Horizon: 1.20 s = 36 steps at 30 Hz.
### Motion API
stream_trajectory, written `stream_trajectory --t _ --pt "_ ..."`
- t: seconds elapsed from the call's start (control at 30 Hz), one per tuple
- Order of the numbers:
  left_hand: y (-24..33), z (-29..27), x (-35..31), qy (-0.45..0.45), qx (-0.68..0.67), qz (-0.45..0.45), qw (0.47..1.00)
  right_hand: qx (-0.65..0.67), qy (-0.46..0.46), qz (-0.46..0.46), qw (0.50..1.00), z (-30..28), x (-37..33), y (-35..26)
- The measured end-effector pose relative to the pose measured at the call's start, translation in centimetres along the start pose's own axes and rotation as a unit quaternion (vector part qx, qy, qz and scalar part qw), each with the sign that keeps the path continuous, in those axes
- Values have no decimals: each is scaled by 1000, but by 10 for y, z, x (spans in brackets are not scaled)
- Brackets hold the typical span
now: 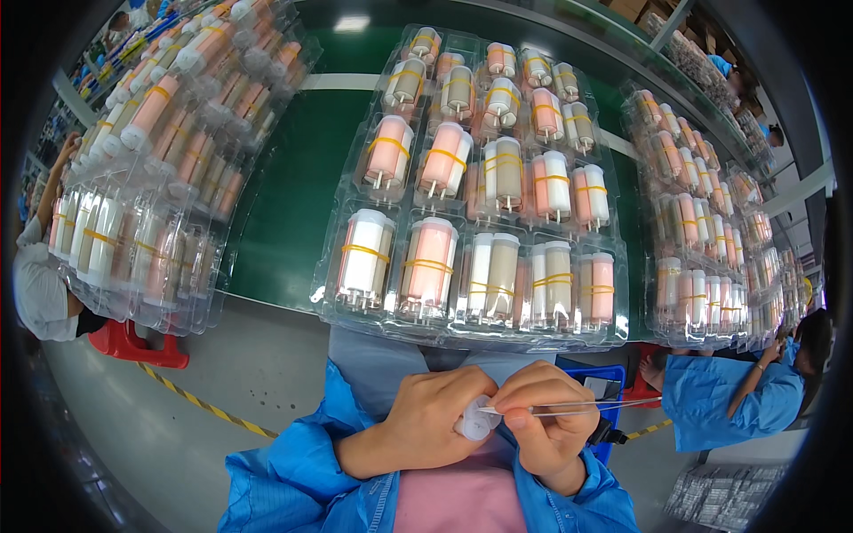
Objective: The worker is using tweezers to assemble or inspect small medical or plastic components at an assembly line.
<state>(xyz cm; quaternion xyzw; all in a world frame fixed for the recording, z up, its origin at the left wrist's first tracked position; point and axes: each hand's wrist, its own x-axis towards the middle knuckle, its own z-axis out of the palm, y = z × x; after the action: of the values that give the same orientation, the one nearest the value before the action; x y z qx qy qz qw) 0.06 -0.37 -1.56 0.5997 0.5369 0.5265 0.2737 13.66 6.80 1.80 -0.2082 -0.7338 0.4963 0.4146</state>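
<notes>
Low in the head view, tweezers (622, 403) beside a whitish cylinder (474, 428)

Below the clear tray (400, 332), the left hand (426, 417) wraps its fingers around the cylinder. The right hand (549, 416) pinches the tweezers; contact at their tips is unclear. A loose pinch could let them slip and scratch the cylinder.
</notes>
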Motion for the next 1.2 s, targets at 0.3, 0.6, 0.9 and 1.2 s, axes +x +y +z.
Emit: stream_trajectory --t 0.3,0.6,0.9,1.2 --pt "0 -1 -1 3 43 6 999 -52 -45 -34 997 -2 5 -5" --pt "-2 -8 3 -23 206 75 975 -69 -105 21 992 -8 13 -13" --pt "0 -3 3 -2 -38 1 999 110 47 26 992 -8 -3 2" --pt "0 -3 4 -3 -47 7 999 3 -26 -41 999 -6 0 -4"
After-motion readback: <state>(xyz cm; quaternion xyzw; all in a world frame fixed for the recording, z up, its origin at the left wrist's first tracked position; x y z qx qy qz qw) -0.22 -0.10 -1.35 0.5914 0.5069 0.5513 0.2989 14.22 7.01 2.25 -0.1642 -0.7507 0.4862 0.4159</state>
